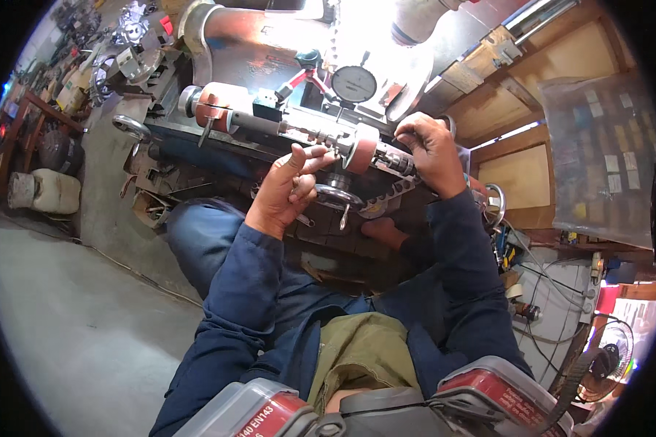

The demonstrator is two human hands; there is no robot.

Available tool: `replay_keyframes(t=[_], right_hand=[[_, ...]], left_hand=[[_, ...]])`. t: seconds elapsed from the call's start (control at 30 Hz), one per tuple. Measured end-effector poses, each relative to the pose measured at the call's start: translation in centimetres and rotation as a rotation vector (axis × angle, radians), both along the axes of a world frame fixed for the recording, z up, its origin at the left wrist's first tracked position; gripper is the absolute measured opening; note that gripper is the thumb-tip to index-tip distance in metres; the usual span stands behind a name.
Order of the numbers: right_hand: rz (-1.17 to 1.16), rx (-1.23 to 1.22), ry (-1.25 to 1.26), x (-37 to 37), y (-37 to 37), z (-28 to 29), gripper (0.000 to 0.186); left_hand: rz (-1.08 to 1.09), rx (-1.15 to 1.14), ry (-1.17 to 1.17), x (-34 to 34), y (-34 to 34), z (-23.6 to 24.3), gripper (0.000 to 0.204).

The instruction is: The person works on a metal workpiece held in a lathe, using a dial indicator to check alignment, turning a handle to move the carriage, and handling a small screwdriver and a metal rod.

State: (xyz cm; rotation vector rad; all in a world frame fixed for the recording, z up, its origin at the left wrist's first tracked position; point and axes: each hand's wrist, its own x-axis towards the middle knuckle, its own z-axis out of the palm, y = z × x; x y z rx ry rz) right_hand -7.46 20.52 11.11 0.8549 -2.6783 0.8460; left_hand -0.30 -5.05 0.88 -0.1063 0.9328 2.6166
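Observation:
A steel crankshaft-like shaft (306,133) lies across a bench machine, between a reddish-brown wheel on the left (224,105) and another reddish-brown disc (362,148) on the right. My left hand (288,186) is at the near side of the shaft, index finger stretched toward it and thumb raised, the other fingers bent; whether the fingertips touch the metal cannot be told. Right of the disc, my right hand (434,149) is closed with curled fingers above the shaft's end fitting (393,160); what it grips, if anything, is hidden. A round dial gauge (353,84) stands behind the shaft.
A red-armed stand (307,75) holds up near the gauge. Chrome handwheels (339,195) (131,127) jut from the machine's front and left. A pale plastic jug (55,191) sits on the floor at left. A clear plastic sheet (598,156) hangs at right, above a fan (608,360).

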Motion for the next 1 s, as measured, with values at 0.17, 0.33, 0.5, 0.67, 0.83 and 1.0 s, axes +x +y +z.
replay_keyframes(t=[0.17,0.33,0.5,0.67,0.83,1.0], right_hand=[[0.041,-0.081,-0.056,-0.7,0.2,-1.1,0.006],[0.039,-0.142,-0.197,-0.9,0.2,-1.7,0.007],[0.065,-0.147,-0.251,-1.3,0.3,-1.6,0.010],[0.090,-0.158,-0.385,-2.5,1.0,-2.1,0.009],[0.039,-0.123,-0.524,-2.5,0.2,-1.1,0.009],[0.105,-0.084,-0.357,-2.2,0.0,-1.0,0.010]], left_hand=[[0.022,-0.275,-0.004,-0.7,-0.8,1.2,0.050],[0.015,-0.413,-0.078,-1.1,0.0,1.3,0.034],[0.024,-0.465,-0.086,-1.4,-0.1,0.0,0.031],[0.010,-0.663,0.052,-1.1,1.1,-0.8,0.024],[-0.183,-1.316,0.223,-0.5,1.2,-1.1,0.025],[-0.188,-1.447,0.317,-0.6,0.6,-2.3,0.023]])
